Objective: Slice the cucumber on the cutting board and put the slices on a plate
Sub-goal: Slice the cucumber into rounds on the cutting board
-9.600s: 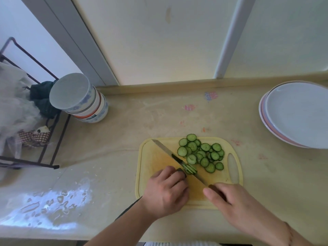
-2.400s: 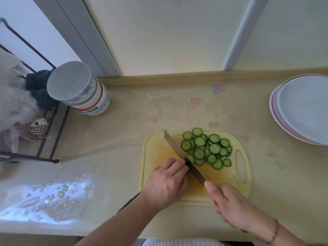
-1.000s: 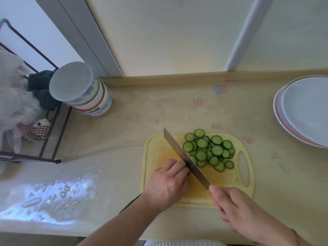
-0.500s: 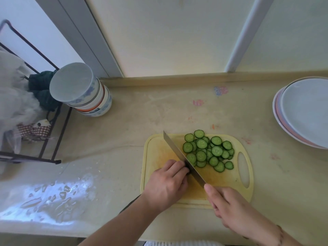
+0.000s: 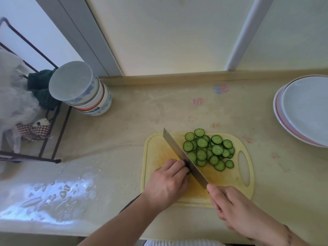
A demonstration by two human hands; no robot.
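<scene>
The last stub of cucumber [image 5: 188,172] is almost wholly hidden under your left hand [image 5: 167,183], near the middle of the cutting board [image 5: 156,148]; only a sliver of green shows at the fingertips, right against the knife [image 5: 184,158]. Your left fingers are curled down over that stub, pinning it, and your right hand [image 5: 236,208] is wrapped round the handle at the board's 5 o'clock corner, with the blade running up toward 11 o'clock. With so little left to hold, keep the fingertips tucked back and let the knuckles guide the flat of the blade; I judge this to be the point where a nick is most likely, so shorten the stroke and stop when the stub gets too small to pin safely. The cut slices [image 5: 209,150] lie heaped just beyond the blade, at about 1 o'clock from it, some right against the steel, so keep each fresh slice falling that way. The plates [image 5: 308,110] sit stacked well apart at 2 o'clock on the counter [image 5: 124,132] and hold nothing yet. At 10 o'clock stands a stack of bowls [image 5: 79,89] beside a wire rack [image 5: 53,132].
</scene>
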